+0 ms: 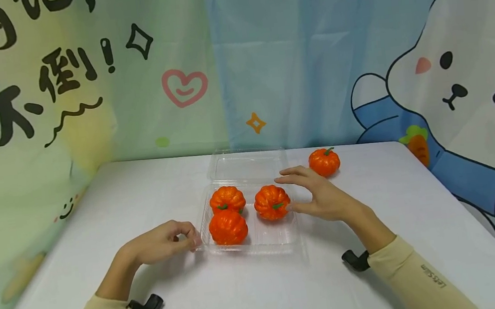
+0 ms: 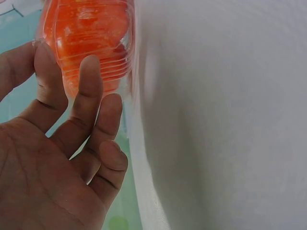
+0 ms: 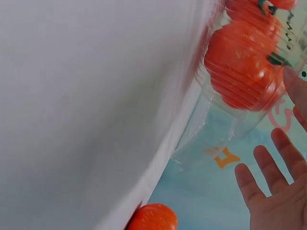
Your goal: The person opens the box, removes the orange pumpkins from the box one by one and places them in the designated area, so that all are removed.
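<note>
A clear plastic clamshell container lies open in the middle of the white table, its lid folded back. Three small orange pumpkins sit inside: back left, front left, right. A fourth pumpkin stands on the table behind and to the right. My left hand rests its loosely curled fingertips against the container's front left corner, by the front left pumpkin. My right hand hovers with fingers spread just right of the right pumpkin, holding nothing.
Printed cartoon curtains hang right behind the table and along its left side. The table's right edge runs close to the loose pumpkin. Bare white tabletop lies in front of the container.
</note>
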{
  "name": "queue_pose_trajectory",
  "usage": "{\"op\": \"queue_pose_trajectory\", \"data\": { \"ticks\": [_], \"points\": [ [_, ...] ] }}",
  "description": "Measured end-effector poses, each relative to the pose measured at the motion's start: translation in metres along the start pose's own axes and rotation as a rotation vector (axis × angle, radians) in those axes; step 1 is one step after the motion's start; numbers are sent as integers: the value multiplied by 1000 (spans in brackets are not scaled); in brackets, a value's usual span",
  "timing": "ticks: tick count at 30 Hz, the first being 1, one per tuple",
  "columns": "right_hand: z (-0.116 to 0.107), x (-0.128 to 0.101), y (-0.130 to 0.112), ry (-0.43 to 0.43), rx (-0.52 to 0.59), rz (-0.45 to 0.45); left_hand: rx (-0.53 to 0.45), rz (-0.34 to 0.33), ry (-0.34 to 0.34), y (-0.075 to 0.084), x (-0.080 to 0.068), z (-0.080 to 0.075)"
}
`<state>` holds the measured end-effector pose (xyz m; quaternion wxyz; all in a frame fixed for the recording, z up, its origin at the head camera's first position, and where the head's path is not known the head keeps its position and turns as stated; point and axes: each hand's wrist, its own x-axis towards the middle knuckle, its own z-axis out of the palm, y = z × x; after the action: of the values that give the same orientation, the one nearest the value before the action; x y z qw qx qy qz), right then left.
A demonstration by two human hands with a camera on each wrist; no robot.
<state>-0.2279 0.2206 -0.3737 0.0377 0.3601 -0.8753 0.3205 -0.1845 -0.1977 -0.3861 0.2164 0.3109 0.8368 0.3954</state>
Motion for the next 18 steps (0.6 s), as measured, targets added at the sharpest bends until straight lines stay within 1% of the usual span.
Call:
{"op": "queue_pose_trajectory", "data": {
  "ticks": [9,16,18],
  "points": [
    [5,2,-5,-23,1,2,9,-4,-1,0,1,-3],
    [8,-1,-5,-34,-11,-28,1,-3,-12,-1,3,-1],
    [9,-3,-6,-36,-10,-25,0,3,-13,0,4,0]
  ]
}}
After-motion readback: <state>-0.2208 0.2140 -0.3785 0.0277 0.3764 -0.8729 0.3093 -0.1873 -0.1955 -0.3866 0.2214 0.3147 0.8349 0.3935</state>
